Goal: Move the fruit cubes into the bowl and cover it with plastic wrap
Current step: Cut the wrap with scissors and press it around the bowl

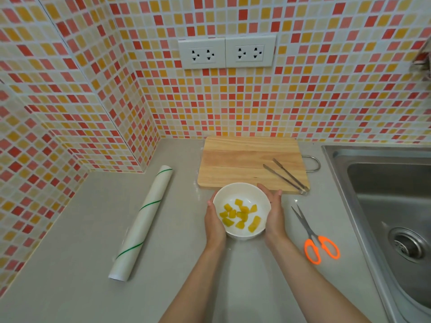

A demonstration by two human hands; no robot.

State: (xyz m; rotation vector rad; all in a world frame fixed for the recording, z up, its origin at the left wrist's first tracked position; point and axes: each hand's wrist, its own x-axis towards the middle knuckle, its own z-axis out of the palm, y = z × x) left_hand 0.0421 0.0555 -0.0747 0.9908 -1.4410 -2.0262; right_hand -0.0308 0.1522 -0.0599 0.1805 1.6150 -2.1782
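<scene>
both hands, left hand [215, 223] and right hand [275, 217], cup the white bowl [261, 203] of yellow fruit cubes [240, 217] at mid-worktop; uncut plastic wrap roll [140, 223] lies off the left hand, long axis toward the back wall.

A home kitchen. Small orange, red and cream mosaic tiles [303, 101] cover the walls across the upper frame, with a pair of double wall sockets [225, 52] at upper centre. A grey surface [70, 229] fills the lower frame, and a stainless steel sink [382, 206] with a drain is set into it at the right. A wooden cutting board [245, 159] lies against the back wall.
</scene>
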